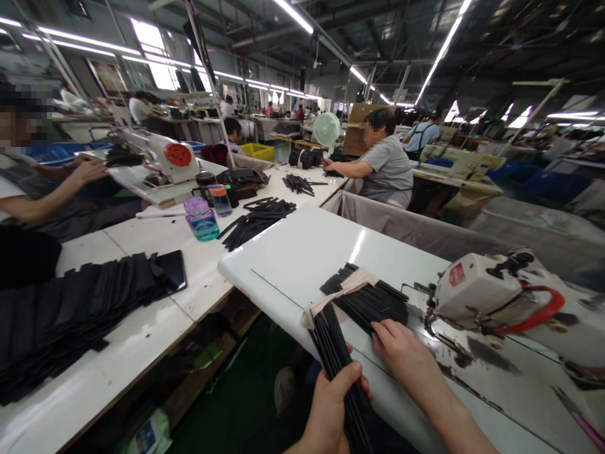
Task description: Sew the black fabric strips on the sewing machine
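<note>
My left hand [333,403] is closed round a long bundle of black strips [338,356] at the near edge of the white sewing table [302,252]. A beige band [347,287] ties the bundle's far end. My right hand [401,353] rests on the black strips [373,302] lying on the table, fingers bent over their near end. A white sewing machine [482,293] with a red belt stands just right of my right hand.
On the long white bench to the left lie a stack of black pieces [70,309], a phone [172,268], loose black strips [255,217] and a purple-lidded bottle [201,217]. A person's arm [51,192] works at far left; another person [385,167] sits beyond.
</note>
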{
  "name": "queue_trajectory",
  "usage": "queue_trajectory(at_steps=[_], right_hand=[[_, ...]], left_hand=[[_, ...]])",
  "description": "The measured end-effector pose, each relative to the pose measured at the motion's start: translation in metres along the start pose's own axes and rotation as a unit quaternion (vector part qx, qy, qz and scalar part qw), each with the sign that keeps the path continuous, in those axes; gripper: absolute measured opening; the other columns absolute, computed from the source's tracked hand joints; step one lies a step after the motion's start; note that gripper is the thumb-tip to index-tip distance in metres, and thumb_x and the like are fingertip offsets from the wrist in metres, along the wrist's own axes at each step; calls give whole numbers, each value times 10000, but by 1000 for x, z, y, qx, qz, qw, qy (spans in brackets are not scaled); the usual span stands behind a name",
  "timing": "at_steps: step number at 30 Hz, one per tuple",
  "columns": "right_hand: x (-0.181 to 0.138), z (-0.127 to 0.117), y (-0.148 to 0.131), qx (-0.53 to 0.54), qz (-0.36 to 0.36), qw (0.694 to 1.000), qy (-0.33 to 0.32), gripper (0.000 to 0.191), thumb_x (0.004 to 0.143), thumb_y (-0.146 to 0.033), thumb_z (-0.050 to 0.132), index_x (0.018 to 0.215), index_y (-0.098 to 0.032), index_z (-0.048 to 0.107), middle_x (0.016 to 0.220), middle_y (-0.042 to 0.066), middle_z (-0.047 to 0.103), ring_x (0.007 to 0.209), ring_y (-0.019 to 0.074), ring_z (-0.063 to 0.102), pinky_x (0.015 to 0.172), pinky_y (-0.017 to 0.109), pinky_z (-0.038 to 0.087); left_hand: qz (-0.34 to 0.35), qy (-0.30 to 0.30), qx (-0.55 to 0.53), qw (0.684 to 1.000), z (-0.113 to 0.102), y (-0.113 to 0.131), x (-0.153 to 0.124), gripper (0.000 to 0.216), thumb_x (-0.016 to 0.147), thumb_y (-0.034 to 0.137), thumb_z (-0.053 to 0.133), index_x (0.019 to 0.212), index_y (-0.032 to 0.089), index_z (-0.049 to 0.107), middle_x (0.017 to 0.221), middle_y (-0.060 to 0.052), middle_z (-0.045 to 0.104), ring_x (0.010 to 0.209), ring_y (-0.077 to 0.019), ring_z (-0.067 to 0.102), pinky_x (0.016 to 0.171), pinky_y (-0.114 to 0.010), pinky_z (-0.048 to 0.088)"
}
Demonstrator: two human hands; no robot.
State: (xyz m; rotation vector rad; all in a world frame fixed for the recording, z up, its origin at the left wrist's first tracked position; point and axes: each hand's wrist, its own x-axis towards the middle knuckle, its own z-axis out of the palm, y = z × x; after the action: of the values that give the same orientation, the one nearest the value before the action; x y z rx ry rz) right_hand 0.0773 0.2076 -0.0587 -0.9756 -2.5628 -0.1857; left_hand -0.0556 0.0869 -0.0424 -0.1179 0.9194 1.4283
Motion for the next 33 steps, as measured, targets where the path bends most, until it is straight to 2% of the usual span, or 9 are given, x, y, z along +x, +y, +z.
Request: queue_trajectory(at_steps=[5,10,12,14,17,21,26,30,33], right_hand=[[-2,-2,-2,3,-11,1000,6,236,963,-207,413,1046,-159,629,891,88,661,815,219,634,733,346,527],[-15,-29,-30,66,-6,998,2,232,995,-279,410,1042,-188,618,931,71,676,839,174,662,749,271,540],[-18,-44,-43,136,-5,990,-33,247,1008,-303,397,1056,-214,622,957,55,686,877,157,668,771,241,538],[-16,-51,-48,166,7,984,-65,303,1024,-283,349,958,-234,640,882,31,686,834,141,669,736,219,535],[-6,-42,-33,107,39,992,-49,330,1016,-263,356,822,-222,620,807,32,654,770,153,648,697,248,529],[5,-7,-3,15,47,999,-4,224,956,-243,451,1066,-146,619,994,121,651,895,253,630,762,388,532],[2,12,3,-25,22,999,-19,233,915,-123,439,1048,-139,630,843,81,644,796,237,625,697,353,523],[-3,7,-3,-37,21,999,-29,223,933,-152,468,1102,-157,613,965,90,654,866,219,623,741,326,515],[-2,5,-5,-50,33,997,-41,203,901,-105,486,1028,-166,632,929,88,648,842,239,610,710,345,509]], left_hand=[[-31,16,-19,999,0,1,0,219,702,212,761,835,112,619,561,-31,635,512,-142,612,526,-223,483],[-40,-26,-118,992,2,1,2,203,706,120,714,893,52,676,942,-169,733,939,-268,705,822,-314,561],[-67,-37,-129,989,3,3,3,206,724,134,701,909,47,685,902,-160,734,919,-273,709,797,-316,568],[-82,-23,-143,986,4,5,4,130,740,123,679,850,55,688,842,-144,729,859,-255,714,776,-316,574],[-76,-3,-147,986,3,4,6,41,750,99,672,771,64,672,732,-103,701,708,-186,696,722,-281,568],[-65,-36,-70,995,-2,0,7,148,732,193,727,781,81,644,587,-42,626,515,-140,615,504,-212,474],[-16,-31,-91,995,-3,2,3,236,691,156,753,881,107,622,615,-16,622,530,-121,589,570,-234,506],[-48,-1,-100,994,0,4,2,218,732,96,695,929,106,603,632,-28,633,553,-133,609,583,-244,523],[-79,8,-98,992,1,3,2,146,773,102,655,906,116,596,620,-37,637,544,-137,617,593,-248,529]])
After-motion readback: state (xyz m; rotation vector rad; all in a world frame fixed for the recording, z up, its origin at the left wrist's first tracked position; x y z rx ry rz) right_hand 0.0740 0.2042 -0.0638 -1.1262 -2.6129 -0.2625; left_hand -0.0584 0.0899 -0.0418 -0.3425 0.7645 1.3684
